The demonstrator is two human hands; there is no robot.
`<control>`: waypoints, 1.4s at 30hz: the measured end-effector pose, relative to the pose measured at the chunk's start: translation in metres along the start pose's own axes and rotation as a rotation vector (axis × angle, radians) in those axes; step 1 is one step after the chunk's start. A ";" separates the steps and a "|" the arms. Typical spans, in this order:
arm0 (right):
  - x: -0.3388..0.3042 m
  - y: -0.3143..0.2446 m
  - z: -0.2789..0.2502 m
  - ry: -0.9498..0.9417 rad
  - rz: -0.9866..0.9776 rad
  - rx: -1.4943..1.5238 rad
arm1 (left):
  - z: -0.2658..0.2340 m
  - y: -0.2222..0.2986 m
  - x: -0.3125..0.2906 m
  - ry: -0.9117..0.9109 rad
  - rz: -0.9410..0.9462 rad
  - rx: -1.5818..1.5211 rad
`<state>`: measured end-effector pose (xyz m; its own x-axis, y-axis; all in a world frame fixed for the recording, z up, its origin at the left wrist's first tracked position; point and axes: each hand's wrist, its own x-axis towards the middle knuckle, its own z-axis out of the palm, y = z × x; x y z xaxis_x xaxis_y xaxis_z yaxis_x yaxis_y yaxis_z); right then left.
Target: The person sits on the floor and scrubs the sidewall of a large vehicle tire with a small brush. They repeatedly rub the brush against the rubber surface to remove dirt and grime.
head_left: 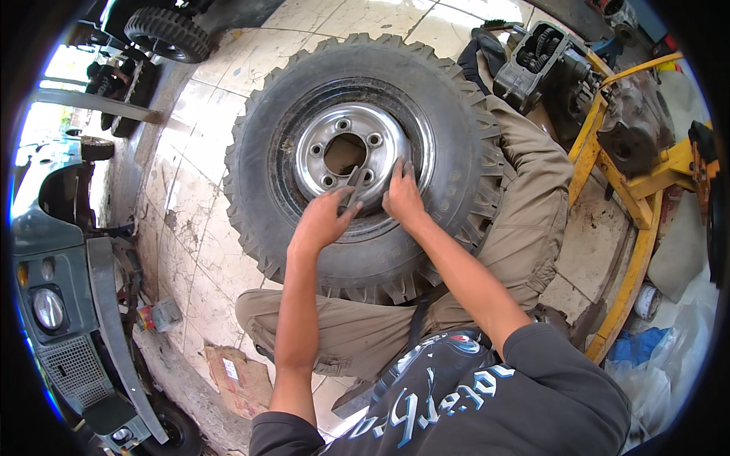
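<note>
Plainly, the tyre [460,144] is laid flat on its side on the tiled floor [194,159], in front of the seated person and framed by the bent legs [525,220]. In its middle the shiny metal wheel [361,127] is seen, pierced by a big centre hole and a ring of smaller ones. Much weight is to be expected from the two together; the rubber would be felt as stiff and hardly crushed by hand, while the bare metal may be slick, and hard on the fingers at its lip. For lifting or turning, the chunky tread blocks would be best taken from opposite sides; for the wheel alone, a firmer hold is offered by the centre hole.

The left hand [325,220] is held over the near part of the wheel, fingers loosely parted, with a narrow grey thing [354,181] at the fingertips; whether it is gripped cannot be told. The right hand [403,201] is rested at the wheel's right edge, fingers half bent; whether anything is pinched there is hidden.

Farther out, a piece of cardboard [239,380] is left on the floor, and a yellow stand [639,251] is placed to the right.
</note>
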<state>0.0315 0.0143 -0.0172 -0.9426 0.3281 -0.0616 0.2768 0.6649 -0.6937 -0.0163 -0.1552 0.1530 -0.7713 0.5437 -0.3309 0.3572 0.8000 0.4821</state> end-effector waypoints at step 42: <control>-0.002 -0.017 -0.031 -0.245 -0.003 0.201 | 0.047 -0.003 -0.018 0.089 0.003 0.212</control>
<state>0.0346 0.0227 0.0167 -0.9670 0.1388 -0.2135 0.2546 0.5114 -0.8207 0.0214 -0.1561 0.1195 -0.8101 0.5295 -0.2519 0.4553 0.8387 0.2988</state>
